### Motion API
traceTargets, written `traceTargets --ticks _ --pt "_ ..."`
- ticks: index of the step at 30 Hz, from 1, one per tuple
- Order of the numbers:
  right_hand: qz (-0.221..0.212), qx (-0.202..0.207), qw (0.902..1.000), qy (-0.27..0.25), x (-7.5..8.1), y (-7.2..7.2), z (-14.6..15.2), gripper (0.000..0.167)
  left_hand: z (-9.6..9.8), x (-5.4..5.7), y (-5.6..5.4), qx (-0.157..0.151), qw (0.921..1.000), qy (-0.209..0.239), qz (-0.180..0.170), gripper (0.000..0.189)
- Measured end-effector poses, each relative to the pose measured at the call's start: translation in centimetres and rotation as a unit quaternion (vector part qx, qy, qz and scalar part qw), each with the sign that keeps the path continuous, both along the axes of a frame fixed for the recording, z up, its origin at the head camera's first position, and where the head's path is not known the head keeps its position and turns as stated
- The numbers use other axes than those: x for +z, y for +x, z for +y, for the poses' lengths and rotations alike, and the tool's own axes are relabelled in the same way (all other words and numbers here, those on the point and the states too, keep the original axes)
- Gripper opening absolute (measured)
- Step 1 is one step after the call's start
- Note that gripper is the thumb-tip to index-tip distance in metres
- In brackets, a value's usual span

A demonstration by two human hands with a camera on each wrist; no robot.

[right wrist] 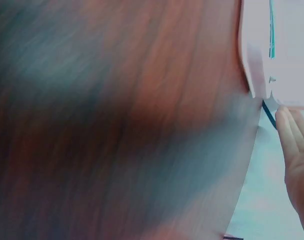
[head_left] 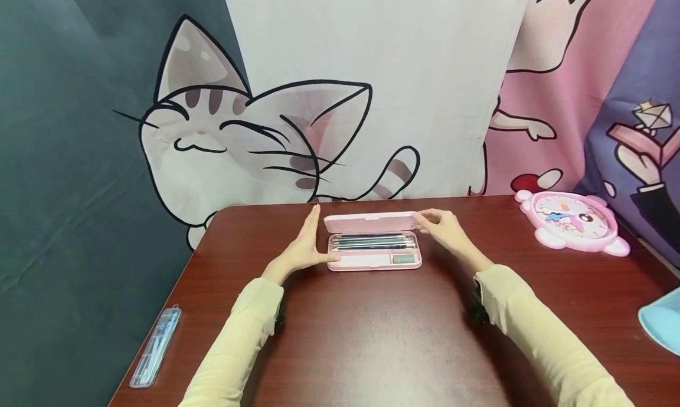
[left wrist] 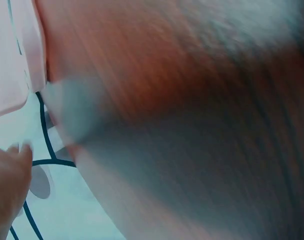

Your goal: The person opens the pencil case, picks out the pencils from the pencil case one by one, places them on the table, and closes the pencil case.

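Observation:
A pink pencil case point(head_left: 374, 268) lies on the table with its lid point(head_left: 372, 223) raised at the back. Several pencils point(head_left: 372, 241) fill the rear compartment, and a green eraser point(head_left: 404, 258) sits in the small front-right one. My left hand point(head_left: 304, 246) is at the case's left side, fingers straight and pointing away, thumb at the front left rim. At the lid's right end, my right hand point(head_left: 445, 230) pinches the edge between thumb and fingers. Both wrist views catch only part of the case point(right wrist: 254, 55) and of each hand point(left wrist: 9, 185).
A pink bear-shaped clock point(head_left: 576, 221) lies at the back right of the brown table point(head_left: 372, 336). A clear blue slim box point(head_left: 156, 348) lies along the left edge. Something light blue point(head_left: 664, 321) shows at the right edge. Behind the table hangs a cartoon-printed cloth point(head_left: 372, 59).

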State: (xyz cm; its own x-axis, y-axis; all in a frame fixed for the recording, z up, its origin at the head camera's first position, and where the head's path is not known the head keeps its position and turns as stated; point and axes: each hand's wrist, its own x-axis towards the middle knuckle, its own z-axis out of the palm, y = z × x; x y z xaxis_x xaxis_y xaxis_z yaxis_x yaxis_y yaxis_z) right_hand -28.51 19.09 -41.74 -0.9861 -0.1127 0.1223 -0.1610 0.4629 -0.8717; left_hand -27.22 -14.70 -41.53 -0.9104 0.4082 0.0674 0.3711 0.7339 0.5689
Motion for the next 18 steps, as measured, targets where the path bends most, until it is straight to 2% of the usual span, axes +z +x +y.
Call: traceTargets --ticks 3,6,9,12,14,15,16,18 --pt "-0.003 -0.030 0.9994 -0.018 0.1 -0.4 -0.5 0.056 0.1 -0.2 0.0 -0.002 0.9965 -0.052 0.066 0.124" --pt "-0.014 -0.066 0.9977 -0.006 0.0 -0.5 -0.9 0.054 0.3 -0.4 -0.2 -0.017 0.9879 -0.098 0.120 0.121" --pt "-0.017 -0.104 0.9943 0.015 -0.2 -0.4 -1.0 0.044 0.5 -0.6 -0.4 -0.031 0.9803 -0.129 0.146 0.118" --pt "-0.014 -0.127 0.9912 0.036 -0.3 -0.2 -0.9 0.034 0.5 -0.7 -0.6 -0.039 0.9793 -0.133 0.147 0.115" --pt "-0.013 -0.115 0.9917 0.055 -0.2 0.0 -0.7 0.029 0.4 -0.8 -0.6 -0.042 0.9817 -0.123 0.139 0.114" --pt "-0.007 -0.097 0.9928 0.069 -0.2 0.0 -0.6 0.027 0.4 -0.9 -0.7 -0.044 0.9833 -0.117 0.133 0.113" --pt "-0.002 -0.076 0.9935 0.085 -0.2 0.1 -0.5 0.026 0.2 -1.5 -1.2 -0.049 0.9831 -0.112 0.136 0.114" --pt "0.013 -0.023 0.9927 0.118 -0.1 0.2 -0.4 0.023 0.2 -1.5 -1.3 -0.052 0.9875 -0.104 0.107 0.112"
